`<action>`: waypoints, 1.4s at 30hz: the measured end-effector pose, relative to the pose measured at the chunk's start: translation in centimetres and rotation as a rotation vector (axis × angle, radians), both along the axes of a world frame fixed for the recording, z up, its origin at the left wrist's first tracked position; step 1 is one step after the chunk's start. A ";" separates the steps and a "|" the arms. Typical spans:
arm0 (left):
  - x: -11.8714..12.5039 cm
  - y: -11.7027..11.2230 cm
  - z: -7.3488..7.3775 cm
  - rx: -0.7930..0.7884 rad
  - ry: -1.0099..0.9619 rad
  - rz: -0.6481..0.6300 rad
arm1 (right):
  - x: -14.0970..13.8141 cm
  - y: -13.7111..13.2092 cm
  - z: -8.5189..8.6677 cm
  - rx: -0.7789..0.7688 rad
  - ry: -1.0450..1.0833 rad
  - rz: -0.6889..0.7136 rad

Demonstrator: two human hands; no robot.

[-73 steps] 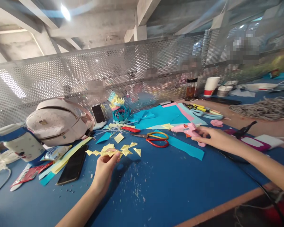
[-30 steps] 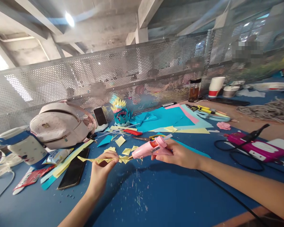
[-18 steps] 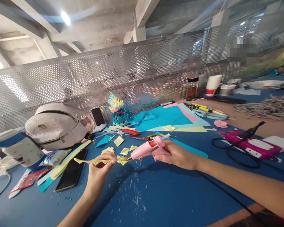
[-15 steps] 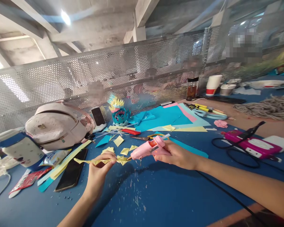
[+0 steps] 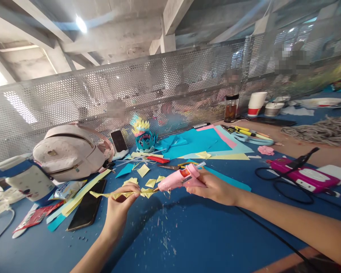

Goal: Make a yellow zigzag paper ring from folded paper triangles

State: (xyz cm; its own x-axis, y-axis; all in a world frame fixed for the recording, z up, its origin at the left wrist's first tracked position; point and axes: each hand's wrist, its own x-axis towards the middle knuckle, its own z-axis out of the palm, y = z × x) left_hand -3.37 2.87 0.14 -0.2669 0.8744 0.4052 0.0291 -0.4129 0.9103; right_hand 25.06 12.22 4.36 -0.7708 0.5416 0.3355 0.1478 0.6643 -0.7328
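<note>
My left hand (image 5: 119, 203) pinches a yellow folded paper strip (image 5: 102, 195) held level above the blue table. Pointed yellow folds stick out past the fingertips on the right. In my right hand (image 5: 216, 187) is a pink glue gun (image 5: 173, 181), its nozzle at the right end of the strip; whether it touches cannot be told. A clear glue stick (image 5: 200, 165) pokes from the gun's back. Several small yellow paper squares (image 5: 143, 170) lie just behind. Farther back stands a blue, pink and yellow folded-paper piece (image 5: 144, 138).
Scissors (image 5: 170, 167) and a red cutter (image 5: 158, 159) lie behind the gun, near blue paper sheets (image 5: 204, 141). At left are a phone (image 5: 88, 206), a pale backpack (image 5: 69, 151) and a tumbler (image 5: 30, 180). A magenta power strip (image 5: 304, 174) and cable sit right.
Both hands, the paper strip and the glue gun stay nearly in place. The whole view has shifted slightly.
</note>
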 end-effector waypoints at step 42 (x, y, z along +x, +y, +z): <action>1.2 -0.1 1.4 -0.138 -0.176 0.170 | -0.3 -0.4 -0.1 -0.201 0.026 -0.016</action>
State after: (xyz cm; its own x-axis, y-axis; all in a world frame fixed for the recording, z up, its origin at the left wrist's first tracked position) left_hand -2.12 2.72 1.58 -0.4705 0.8546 0.2196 -0.0759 -0.2872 0.9549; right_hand 24.72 11.86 4.30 -0.7543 0.6115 0.2390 0.1361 0.5018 -0.8542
